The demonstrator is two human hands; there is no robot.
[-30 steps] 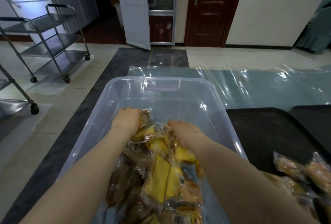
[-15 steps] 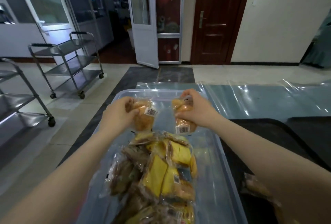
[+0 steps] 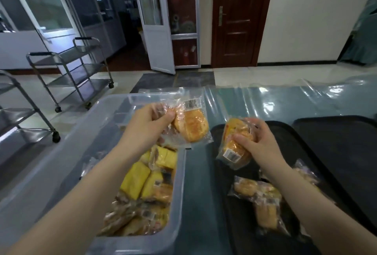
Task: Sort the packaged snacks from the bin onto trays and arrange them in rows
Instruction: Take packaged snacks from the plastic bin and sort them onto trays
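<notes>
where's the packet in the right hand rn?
In the head view, right of centre: the right hand holds the bun packet above the near black tray, just right of the clear bin.

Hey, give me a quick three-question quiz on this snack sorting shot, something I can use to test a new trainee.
1. True or false: the left hand holds a wrapped pastry above the far right corner of the clear plastic bin.
2. Which surface lies under the packet gripped by the right hand? A) the steel cart B) the black tray C) the floor
3. Fill in: the yellow snack packs lie in the ____.

Key: 1 true; 2 B; 3 bin.
</notes>
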